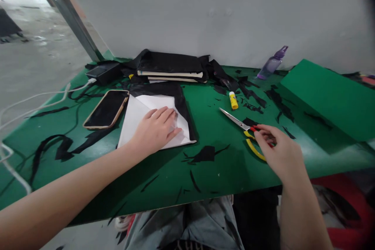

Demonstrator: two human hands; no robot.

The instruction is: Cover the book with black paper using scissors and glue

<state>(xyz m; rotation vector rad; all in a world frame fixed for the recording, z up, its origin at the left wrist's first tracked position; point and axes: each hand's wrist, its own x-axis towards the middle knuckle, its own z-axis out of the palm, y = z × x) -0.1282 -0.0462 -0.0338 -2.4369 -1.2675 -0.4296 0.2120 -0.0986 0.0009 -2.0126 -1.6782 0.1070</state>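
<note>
Roughly mid-desk, one white paper sheet (137,119) with a folded black-backed corner lies flat under the left hand (155,129), fingers pressed together on it; one phone (107,108), glossy and dark, sits just beside the sheet toward the left edge. Toward the front edge the right hand (281,152) rests on one pair of scissors (244,129), fingertips pinching the red-and-yellow handles, which it partly hides, steel blades bare. One yellow glue stick (233,100), one purple bottle (272,63) at the back edge, one green foam block (328,97) cut off at right, black scraps too many to count.
</note>
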